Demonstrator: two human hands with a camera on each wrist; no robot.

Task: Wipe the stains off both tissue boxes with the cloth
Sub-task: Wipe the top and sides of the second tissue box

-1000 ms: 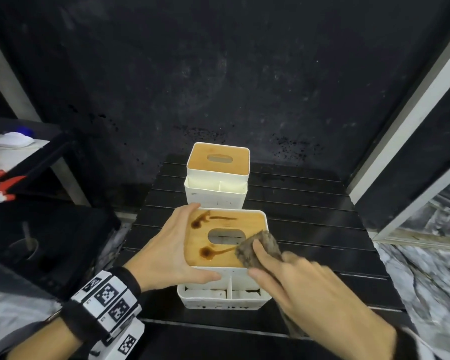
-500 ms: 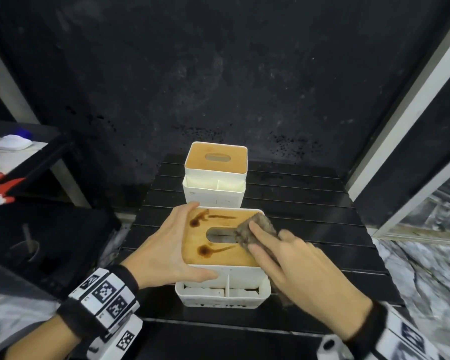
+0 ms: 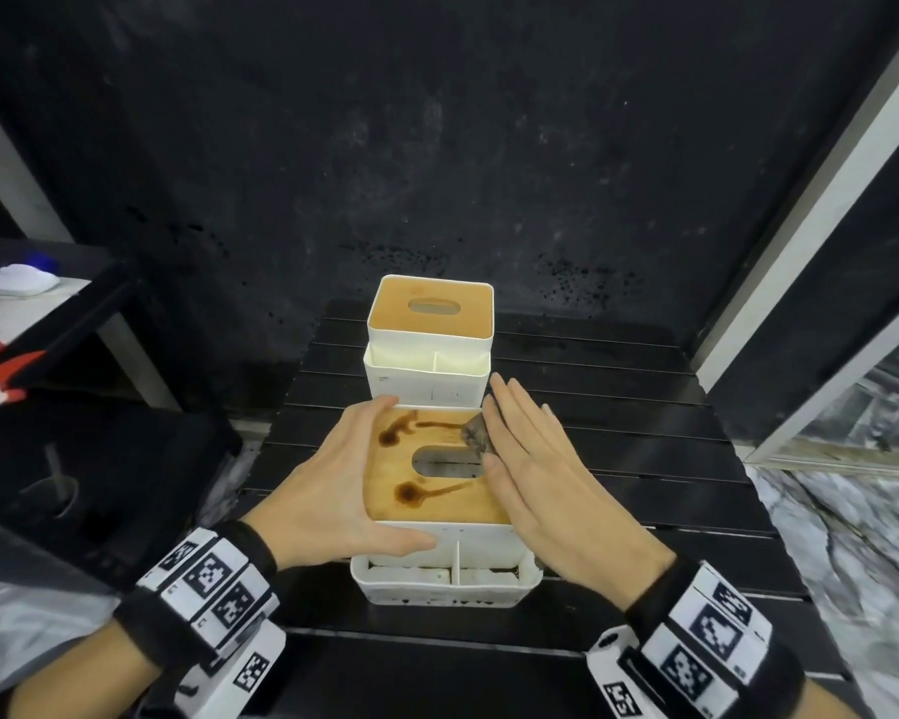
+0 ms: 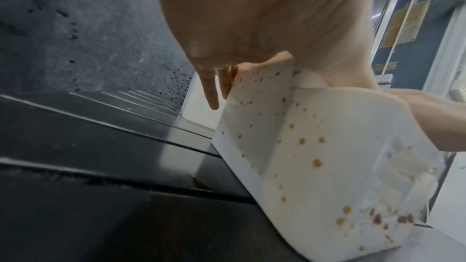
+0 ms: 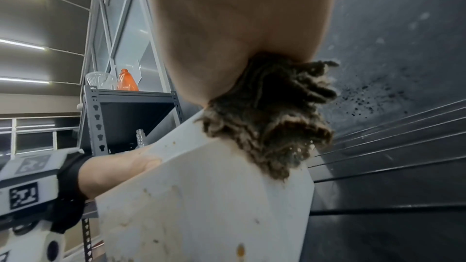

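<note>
Currently wiping the near white plastic tissue box with stained wooden lid (image 3: 439, 474), centre of the head view. Right hand (image 3: 551, 474), fingers straight, presses the crumpled grey-brown cloth (image 3: 476, 433) flat at the lid's upper right corner. Left hand (image 3: 333, 490), fingers extended, steadies the box's left side (thumb along the front wall). Since a second ago the cloth has travelled from the lid's lower edge to its top. Next: sweep left across both dark stains; far white tissue box (image 3: 429, 339) follows.
</note>
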